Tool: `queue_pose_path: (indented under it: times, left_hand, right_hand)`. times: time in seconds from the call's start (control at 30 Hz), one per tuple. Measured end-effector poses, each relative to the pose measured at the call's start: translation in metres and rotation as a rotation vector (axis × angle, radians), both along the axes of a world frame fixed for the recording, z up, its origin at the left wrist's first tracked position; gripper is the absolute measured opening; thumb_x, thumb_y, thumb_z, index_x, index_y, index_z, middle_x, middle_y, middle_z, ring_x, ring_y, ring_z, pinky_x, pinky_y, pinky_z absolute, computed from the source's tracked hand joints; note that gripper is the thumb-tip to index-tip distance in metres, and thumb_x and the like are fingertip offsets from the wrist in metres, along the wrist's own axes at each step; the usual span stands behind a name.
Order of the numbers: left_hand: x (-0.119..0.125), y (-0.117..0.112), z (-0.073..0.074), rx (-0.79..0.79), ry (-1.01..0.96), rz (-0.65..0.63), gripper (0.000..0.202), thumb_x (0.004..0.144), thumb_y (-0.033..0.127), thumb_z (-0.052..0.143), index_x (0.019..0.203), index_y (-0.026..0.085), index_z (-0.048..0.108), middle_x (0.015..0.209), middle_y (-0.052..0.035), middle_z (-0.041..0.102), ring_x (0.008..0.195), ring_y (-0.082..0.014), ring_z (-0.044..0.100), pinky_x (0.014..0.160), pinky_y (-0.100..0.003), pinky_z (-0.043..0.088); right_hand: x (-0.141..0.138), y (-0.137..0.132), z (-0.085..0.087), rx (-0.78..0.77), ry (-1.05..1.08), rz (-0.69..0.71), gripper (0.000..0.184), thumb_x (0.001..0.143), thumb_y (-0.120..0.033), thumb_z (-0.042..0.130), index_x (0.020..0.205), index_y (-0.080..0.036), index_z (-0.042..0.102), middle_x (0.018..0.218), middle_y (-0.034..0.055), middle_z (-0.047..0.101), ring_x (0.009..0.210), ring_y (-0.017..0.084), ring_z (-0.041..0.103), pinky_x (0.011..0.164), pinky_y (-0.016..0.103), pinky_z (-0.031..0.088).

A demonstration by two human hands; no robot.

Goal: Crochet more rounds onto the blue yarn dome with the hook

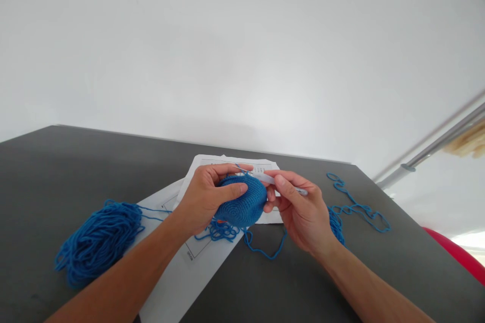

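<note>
Right now your left hand (204,197) grips the blue crochet piece (242,201), thumb across its front, fingers curled over the top edge. The piece is round and dome-shaped and held just above the papers (197,257), near the middle of the tabletop (56,171) and a bit toward its far edge. Your right hand (303,207) pinches a pale crochet hook (278,183) between thumb and fingers, closed tight on the shaft. The hook's tip end points left and meets the top rim of the piece; the tip itself is too small to make out. A strand of yarn crosses over your left index finger.

A loose yarn bundle (96,237) lies toward the left edge of the tabletop, well apart from the piece. One strand runs from it across the papers toward your left hand. More tangled yarn sits under the piece. A looped yarn trail (358,209) lies toward the right edge, beyond your right hand. A red object (460,257) shows past the right edge, off the table.
</note>
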State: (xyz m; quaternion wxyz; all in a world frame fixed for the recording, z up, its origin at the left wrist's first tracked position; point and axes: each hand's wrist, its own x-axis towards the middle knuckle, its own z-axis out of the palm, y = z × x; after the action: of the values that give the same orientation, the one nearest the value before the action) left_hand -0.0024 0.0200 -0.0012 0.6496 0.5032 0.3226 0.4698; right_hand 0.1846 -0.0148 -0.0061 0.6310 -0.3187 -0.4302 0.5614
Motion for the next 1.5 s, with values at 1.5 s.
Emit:
queue_pose_path:
  times: [1.5]
  left_hand:
    - [-0.003,-0.002,0.008,0.02,0.178,0.032,0.064,0.07,0.028,0.087,0.131,0.013,0.072,0.066,0.0037,0.059,0.052,-0.0085,0.047,0.046,-0.019,0.038]
  right_hand:
    - [0.042,0.0,0.025,0.601,-0.704,-0.05,0.021,0.092,-0.015,0.07,0.105,-0.025,0.082,0.07,0.0042,0.077,0.066,0.02,0.071,0.061,0.035,0.059]
